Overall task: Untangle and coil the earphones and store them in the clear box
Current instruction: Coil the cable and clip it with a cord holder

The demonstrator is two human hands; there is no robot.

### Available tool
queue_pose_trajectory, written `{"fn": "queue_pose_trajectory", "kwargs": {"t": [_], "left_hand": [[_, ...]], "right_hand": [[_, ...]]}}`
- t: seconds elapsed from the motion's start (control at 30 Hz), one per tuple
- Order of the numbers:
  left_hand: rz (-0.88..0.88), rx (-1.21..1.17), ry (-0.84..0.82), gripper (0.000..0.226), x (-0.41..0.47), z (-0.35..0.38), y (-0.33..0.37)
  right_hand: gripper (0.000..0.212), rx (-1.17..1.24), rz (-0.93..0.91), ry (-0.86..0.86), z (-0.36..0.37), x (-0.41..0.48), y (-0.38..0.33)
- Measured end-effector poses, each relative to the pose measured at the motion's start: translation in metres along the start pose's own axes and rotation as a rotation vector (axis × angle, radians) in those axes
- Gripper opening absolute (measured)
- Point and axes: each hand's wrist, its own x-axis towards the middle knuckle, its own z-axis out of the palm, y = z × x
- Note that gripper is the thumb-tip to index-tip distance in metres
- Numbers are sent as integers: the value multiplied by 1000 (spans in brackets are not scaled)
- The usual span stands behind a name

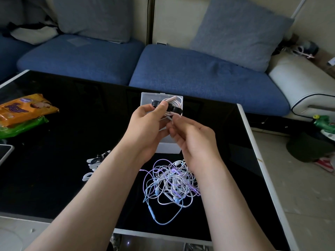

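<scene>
Tangled earphones (172,182) lie nearest on the black glass table (63,142); beyond them left hand (146,124) grips a white coil (175,101) w/ black strap (175,109), right hand (192,136) pinches its loose cable. Clear box (168,148) sits directly under the grip, long axis running away from the person, L hand nearer it. Blue sofa (199,73) behind.

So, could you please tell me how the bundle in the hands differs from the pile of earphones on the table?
The coiled bundle is wound neat with a black strap across it; the tangled pile is loose and unstrapped. The left hand and right hand hold the bundle over the clear box; the pile lies on the table. Both are thin earphone cables.
</scene>
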Motion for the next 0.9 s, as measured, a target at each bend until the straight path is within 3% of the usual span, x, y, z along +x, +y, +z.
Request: {"fn": "queue_pose_trajectory", "kwargs": {"t": [0.1,0.23,0.4,0.53,0.7,0.77,0.8,0.9], "left_hand": [[-11,-15,-18,26,1,-1,0],[-24,-5,-9,38,0,1,-1],[-10,-3,-21,35,1,1,0],[2,-23,25,32,2,-1,2],[-48,41,54,27,6,-10,2],[-66,103,89,24,7,-13,0],[-70,150,100,23,8,-15,-1],[-64,322,84,21,12,-21,-4]], "right_hand": [[5,90,34,55,2,0,-1],[6,176,46,109,2,2,0],[22,148,-63,91,1,5,1],[29,-121,-217,-9,-3,4,4],[21,-829,-687,9,-14,8,13],[21,-1029,-789,-9,-16,9,18],[30,-1082,-781,-12,-16,9,20],[88,-1102,-634,-54,-16,10,23]]}}
